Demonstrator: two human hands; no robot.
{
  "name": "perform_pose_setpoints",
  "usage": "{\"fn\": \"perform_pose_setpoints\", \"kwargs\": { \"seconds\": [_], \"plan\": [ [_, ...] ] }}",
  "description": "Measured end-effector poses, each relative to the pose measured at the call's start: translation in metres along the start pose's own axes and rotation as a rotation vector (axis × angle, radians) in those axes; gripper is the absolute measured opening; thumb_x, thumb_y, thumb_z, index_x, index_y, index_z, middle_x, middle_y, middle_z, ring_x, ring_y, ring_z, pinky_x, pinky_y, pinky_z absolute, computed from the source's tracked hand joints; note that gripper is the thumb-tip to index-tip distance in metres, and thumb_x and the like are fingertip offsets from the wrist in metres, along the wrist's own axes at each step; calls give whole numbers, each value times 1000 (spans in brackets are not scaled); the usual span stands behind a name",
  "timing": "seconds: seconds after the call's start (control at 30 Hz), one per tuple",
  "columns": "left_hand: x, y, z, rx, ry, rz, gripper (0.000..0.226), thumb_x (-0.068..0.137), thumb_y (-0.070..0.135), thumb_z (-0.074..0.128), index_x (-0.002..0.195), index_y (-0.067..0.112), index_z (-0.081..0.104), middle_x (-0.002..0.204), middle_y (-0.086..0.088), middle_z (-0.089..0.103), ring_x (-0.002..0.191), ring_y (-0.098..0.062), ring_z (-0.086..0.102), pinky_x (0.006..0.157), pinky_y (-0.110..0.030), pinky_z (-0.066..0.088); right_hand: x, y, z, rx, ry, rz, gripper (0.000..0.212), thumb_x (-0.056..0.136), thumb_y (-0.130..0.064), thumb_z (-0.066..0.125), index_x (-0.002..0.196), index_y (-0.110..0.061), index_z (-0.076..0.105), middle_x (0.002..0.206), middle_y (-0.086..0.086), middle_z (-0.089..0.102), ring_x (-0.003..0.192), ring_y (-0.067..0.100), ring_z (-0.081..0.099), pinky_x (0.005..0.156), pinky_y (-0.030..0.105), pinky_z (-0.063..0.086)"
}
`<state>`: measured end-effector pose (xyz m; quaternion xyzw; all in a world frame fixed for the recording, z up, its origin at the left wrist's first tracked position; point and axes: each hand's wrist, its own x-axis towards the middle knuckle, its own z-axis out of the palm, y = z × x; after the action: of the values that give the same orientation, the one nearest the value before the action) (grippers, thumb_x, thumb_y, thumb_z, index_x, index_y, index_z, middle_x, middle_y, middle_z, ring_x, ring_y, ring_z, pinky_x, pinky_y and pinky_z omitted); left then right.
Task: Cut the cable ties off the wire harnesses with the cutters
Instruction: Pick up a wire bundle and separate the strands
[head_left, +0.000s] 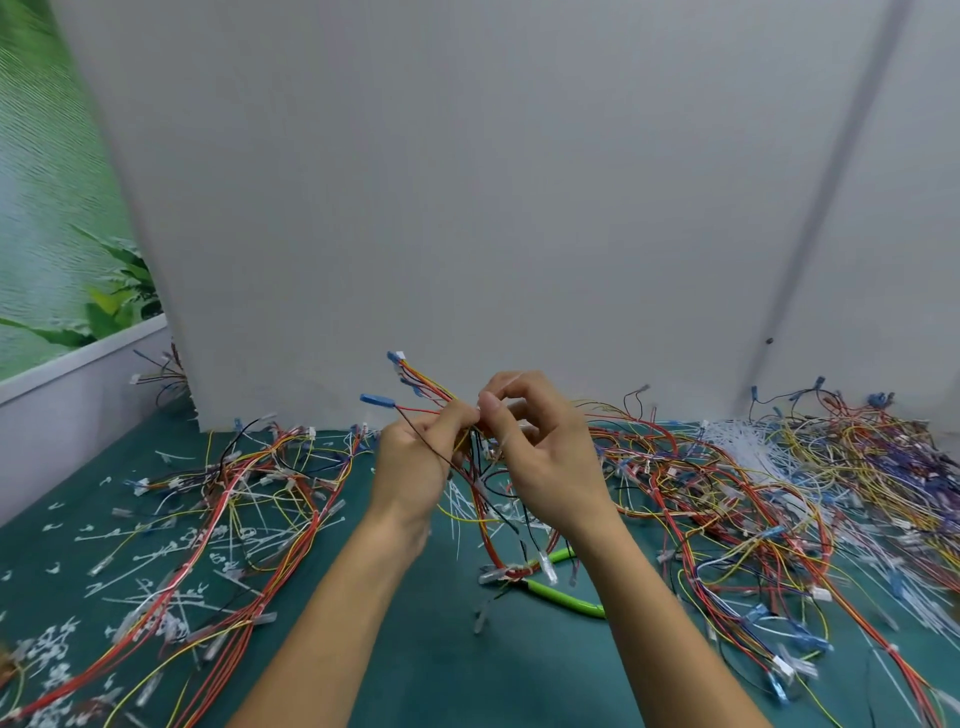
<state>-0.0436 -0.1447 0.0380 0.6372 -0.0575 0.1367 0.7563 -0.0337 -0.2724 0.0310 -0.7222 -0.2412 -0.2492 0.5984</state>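
Both hands up off the table, meeting on one wire harness (434, 392) of thin red, yellow and black wires.

- Harness axis: roughly upright, tilted. The top end fans up and left from the grip and ends in small blue plastic connectors (376, 400). The rest hangs below the grip, and its lower loop reaches the table under the right wrist.
- Left hand (415, 462): fingers curled round the bundle, thumb and forefinger closed tight on it, no gap visible. One black wire crosses the back of this hand.
- Right hand (540, 457): thumb and forefinger pinch the same spot, tips touching the left fingertips. The other fingers are curled behind. Can't tell if it's on a tie or just wire.
- Cutters with lime-green handles (561, 592): flat on the table below the grip, just beside the right forearm, not held. The handles splay out to the right. The head is hidden under the hanging loop, so jaw state is unknown.
- No readable writing, brand or label anywhere.
- Left of the grip: loose red-and-yellow harnesses (249, 478) lie among cut white plastic cable ties (156, 551) scattered on the dark green table mat (441, 665).
- Right of the grip: dense tangled pile of harnesses (727, 519), with a sheaf of straight white ties (748, 447) at its far edge.
- Behind the grip: plain grey wall panel (467, 182).
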Motion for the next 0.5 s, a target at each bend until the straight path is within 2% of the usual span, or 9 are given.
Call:
{"fn": "perform_pose_setpoints", "kwargs": {
  "seconds": [0.07,0.17,0.27,0.37,0.5],
  "plan": [
    [1,2,-2,-27,14,-104,23,72,32,71,56,17,64,55,1,45,52,-13,38,57,-30,32,0,0,-1,-24,-20,-41,8,102,-17,64,95,-13,63,102,-10,65,80,13,67,60,25,49],
    [0,4,-3,-93,-4,-191,19,62,33,71,62,16,64,61,-3,48,52,-13,41,58,-32,34,-1,0,-4,-49,-31,-74,9,99,-16,65,91,-15,63,101,-7,65,73,12,62,59,27,48],
    [-2,4,-1,-114,-9,-191,15,61,30,70,60,16,65,65,-6,47,53,-13,39,58,-32,32,0,0,-8,-54,-25,-90,10,97,-16,65,88,-17,63,98,-6,66,67,20,59,58,39,49],
    [-4,3,2,-115,17,-147,15,67,24,69,55,17,64,61,-3,49,53,-12,41,57,-29,34,0,-1,-10,1,-38,-72,11,97,-16,66,87,-14,64,97,-5,66,68,30,59,60,53,51],
    [-3,2,3,-111,16,-72,37,86,7,60,52,17,71,58,1,62,53,-9,52,57,-26,43,1,-4,-11,126,-51,3,17,95,-18,65,90,-2,64,97,0,68,76,43,59,62,54,50]
  ]
}}
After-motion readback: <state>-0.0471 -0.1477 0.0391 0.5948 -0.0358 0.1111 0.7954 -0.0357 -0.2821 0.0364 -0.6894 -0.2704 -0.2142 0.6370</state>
